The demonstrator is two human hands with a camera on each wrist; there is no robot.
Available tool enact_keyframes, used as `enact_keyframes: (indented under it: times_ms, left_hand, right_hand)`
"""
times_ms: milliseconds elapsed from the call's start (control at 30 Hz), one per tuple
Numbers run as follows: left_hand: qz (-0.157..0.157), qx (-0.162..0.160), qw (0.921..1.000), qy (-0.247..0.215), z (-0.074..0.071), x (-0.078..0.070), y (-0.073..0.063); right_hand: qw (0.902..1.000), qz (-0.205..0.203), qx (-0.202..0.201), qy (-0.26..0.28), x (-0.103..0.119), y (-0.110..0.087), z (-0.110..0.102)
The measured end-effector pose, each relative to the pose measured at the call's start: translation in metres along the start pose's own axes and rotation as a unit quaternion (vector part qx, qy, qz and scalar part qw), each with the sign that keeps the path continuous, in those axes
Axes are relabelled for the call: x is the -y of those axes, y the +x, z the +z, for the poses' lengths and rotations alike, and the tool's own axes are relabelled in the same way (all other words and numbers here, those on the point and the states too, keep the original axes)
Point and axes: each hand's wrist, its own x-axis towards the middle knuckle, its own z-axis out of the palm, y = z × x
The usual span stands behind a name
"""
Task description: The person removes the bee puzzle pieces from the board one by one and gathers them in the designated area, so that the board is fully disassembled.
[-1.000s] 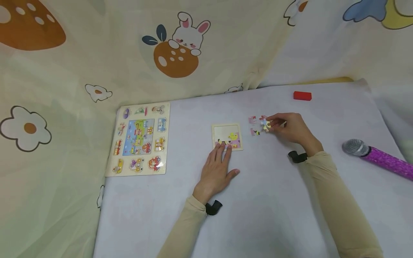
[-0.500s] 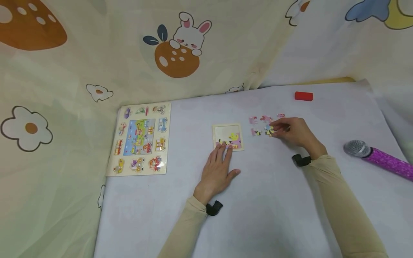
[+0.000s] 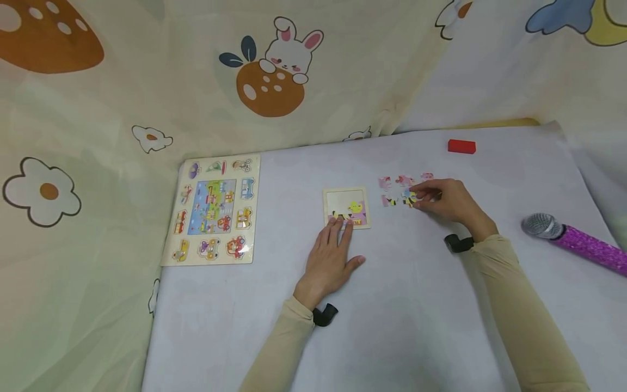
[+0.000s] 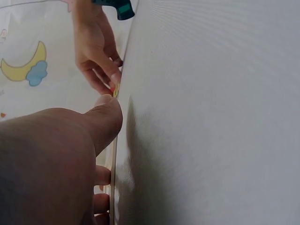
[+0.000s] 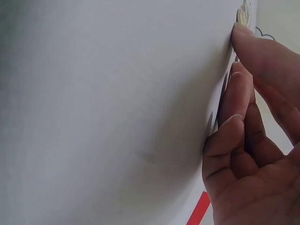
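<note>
My left hand (image 3: 327,262) lies flat with straight fingers, its fingertips on the lower edge of a small square puzzle tray (image 3: 367,207). Pieces with a yellow figure (image 3: 356,207) fill the tray's bottom part; its upper part is bare. To the right, my right hand (image 3: 443,200) pinches a yellow and blue jigsaw piece (image 3: 407,196) between thumb and fingertips, low over the table. Around it lie loose jigsaw pieces: a pink one (image 3: 384,182), another pink one (image 3: 404,180), one with black and yellow (image 3: 389,201), and one above the hand (image 3: 427,176).
On the left is a large wooden puzzle board (image 3: 208,209) with vehicle pieces. A red block (image 3: 461,146) lies toward the back right. The purple microphone (image 3: 568,239) rests at the right. A patterned cloth (image 3: 196,109) hangs behind the white table (image 3: 401,326).
The right hand has moved slightly right and toward the body with the jigsaw piece, uncovering a pink piece above it. Over the last half second it is nearly still. The left hand stays put.
</note>
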Motion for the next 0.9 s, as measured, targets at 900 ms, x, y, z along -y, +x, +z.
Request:
enact_keyframes:
  times_ms: [900]
  left_hand:
    - [-0.006,-0.012,0.9991,0.039,-0.001,-0.003,0.004]
  right_hand:
    - [0.9942,-0.104,0.02,0.016,0.07,0.032,0.045]
